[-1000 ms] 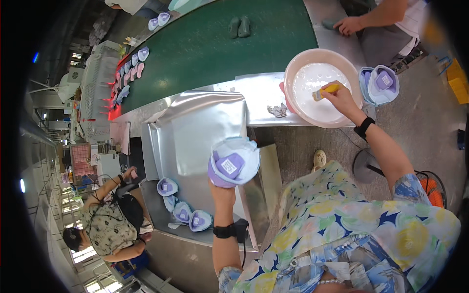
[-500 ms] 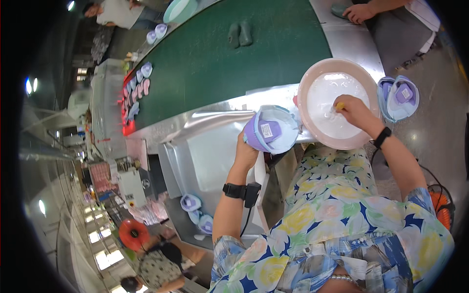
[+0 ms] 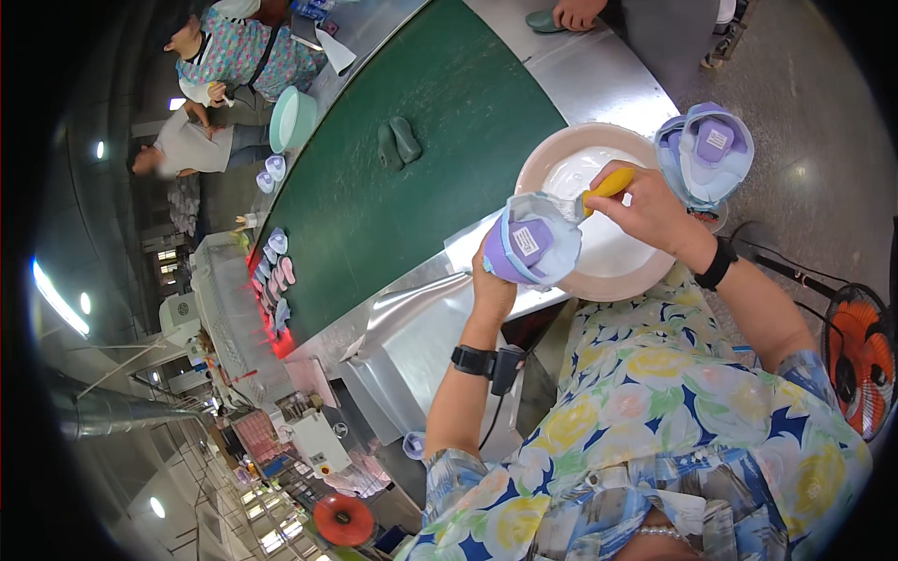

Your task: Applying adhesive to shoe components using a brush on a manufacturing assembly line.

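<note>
My left hand point(image 3: 494, 292) is closed around a purple and light-blue shoe upper point(image 3: 531, 245), tilted with its pale open edge toward the right. In my right hand point(image 3: 652, 217) is a yellow-handled brush point(image 3: 610, 183), its head at the upper's light-blue edge. Both are above the near-left side of a beige basin point(image 3: 535, 170) that holds white liquid point(image 3: 625, 245). To the right of the basin, more purple and light-blue shoe uppers point(image 3: 716, 142) sit nested together.
A green conveyor belt point(image 3: 458, 84) carries two dark green shoe-shaped pieces point(image 3: 400, 142). Small shoe parts point(image 3: 274, 271) line its far left end. Another person's hand point(image 3: 578, 13) rests by the metal edge. An orange fan point(image 3: 856, 348) stands at right; a mint basin point(image 3: 294, 120) stands far left.
My right hand has lifted the brush out of the white liquid and brought it left to the shoe upper. The view has turned, and the upper is now closer to the basin.
</note>
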### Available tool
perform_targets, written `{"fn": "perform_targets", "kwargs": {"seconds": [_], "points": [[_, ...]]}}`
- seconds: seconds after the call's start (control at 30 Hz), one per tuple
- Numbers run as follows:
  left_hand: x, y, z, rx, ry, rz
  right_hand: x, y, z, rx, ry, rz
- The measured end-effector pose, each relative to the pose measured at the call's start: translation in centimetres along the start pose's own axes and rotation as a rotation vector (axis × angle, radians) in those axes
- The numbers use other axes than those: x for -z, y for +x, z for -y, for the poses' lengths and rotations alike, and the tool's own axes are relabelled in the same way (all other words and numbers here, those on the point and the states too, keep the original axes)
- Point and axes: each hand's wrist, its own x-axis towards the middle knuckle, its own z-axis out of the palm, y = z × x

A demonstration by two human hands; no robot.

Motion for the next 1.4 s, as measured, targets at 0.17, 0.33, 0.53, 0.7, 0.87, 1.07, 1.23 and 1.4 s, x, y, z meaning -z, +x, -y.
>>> {"fn": "perform_targets", "kwargs": {"seconds": [0.17,0.33,0.53,0.7,0.87,1.07,1.23,1.4], "points": [[-4.1,-0.7,0.1,-0.263,0.281,-0.2,-0.9,-1.8,-1.6,-0.242,0.113,-0.073],[-4.9,-0.4,0.4,-0.427,0.396,-0.265,-1.5,-2.7,-2.8,-0.392,0.352,-0.117],[-4.3,1.3,-0.3,-0.575,0.561,-0.269,-1.2,-2.4,-1.8,-0.464,0.559,-0.032],[-3.4,2.8,-1.4,-0.705,0.709,-0.244,-1.1,-2.1,-1.0,-0.424,0.587,-0.083],[-1.6,3.1,-1.3,0.35,-0.148,-0.017,0.8,-1.5,-0.7,-0.149,0.52,-0.081],[-3.5,1.5,0.0,0.807,-0.618,0.171,0.8,-0.5,-0.8,0.211,0.361,0.063],[-4.0,0.9,2.5,0.882,-0.755,0.389,-0.4,0.9,-0.4,0.438,0.243,0.202],[-4.1,0.8,1.5,0.819,-0.803,0.214,0.7,1.1,-1.4,0.249,0.084,0.255]]}}
